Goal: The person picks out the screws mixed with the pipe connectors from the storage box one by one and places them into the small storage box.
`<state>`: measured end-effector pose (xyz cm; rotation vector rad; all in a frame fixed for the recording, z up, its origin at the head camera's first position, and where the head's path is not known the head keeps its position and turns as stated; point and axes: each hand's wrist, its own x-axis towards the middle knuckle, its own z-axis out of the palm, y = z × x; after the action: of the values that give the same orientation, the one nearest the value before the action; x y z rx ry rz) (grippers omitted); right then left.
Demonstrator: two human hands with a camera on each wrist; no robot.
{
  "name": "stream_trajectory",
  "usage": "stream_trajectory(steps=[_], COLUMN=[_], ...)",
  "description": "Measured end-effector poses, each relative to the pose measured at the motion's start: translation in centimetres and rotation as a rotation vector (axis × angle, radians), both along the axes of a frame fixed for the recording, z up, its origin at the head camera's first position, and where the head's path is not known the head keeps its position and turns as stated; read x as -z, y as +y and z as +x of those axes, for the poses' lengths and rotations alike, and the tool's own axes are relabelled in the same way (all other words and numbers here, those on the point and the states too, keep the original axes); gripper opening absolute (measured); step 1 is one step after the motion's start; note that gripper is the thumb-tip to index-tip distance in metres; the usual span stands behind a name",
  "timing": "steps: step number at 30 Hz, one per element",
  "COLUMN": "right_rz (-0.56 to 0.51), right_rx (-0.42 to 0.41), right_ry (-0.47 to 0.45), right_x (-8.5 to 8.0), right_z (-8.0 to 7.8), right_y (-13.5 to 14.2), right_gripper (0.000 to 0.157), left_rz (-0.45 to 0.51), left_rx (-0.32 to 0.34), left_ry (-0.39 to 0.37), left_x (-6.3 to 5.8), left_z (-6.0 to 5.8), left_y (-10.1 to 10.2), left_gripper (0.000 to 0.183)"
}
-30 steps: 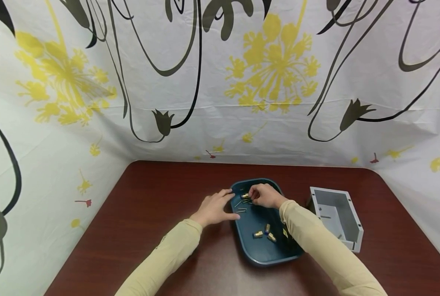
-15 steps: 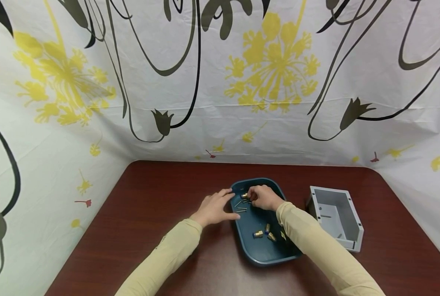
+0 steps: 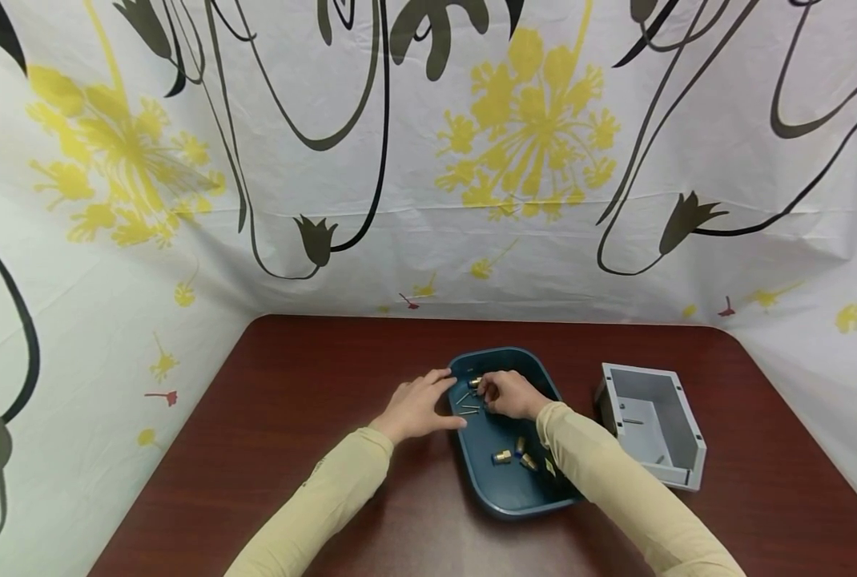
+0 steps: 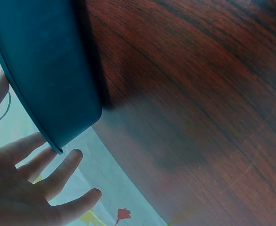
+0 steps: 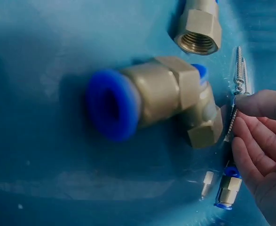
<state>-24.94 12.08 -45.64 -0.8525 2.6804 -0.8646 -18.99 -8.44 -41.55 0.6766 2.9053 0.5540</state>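
One screw (image 5: 232, 120), likely light, stiff and best held mid-shank, is pinched by the right hand (image 3: 513, 395), left hand (image 3: 416, 407) spread wide.

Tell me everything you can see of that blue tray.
The blue tray looks like smooth plastic: a rounded rectangle with raised walls and a thin lip. It stands upright on the reddish-brown table, its long sides running roughly front to back. Brass-coloured fittings with blue ends and screws lie inside. The left hand touches its lip with spread fingers; the right hand is inside. The right sleeve hides part of the rim.
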Motion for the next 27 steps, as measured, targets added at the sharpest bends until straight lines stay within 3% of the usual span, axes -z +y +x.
stream_trajectory(steps=[8,27], right_rz=[-0.019,0.021], right_rx=[-0.002,-0.019], right_ry=[-0.066,-0.009], right_x=[0.28,0.66], right_z=[-0.02,0.37], right_y=[0.08,0.02], right_gripper=[0.021,0.021], left_rz=[0.001,-0.01], left_rx=[0.005,0.008], left_ry=[0.008,0.014], left_x=[-0.13,0.0], left_z=[0.08,0.07], left_y=[0.0,0.0], left_gripper=[0.071,0.07])
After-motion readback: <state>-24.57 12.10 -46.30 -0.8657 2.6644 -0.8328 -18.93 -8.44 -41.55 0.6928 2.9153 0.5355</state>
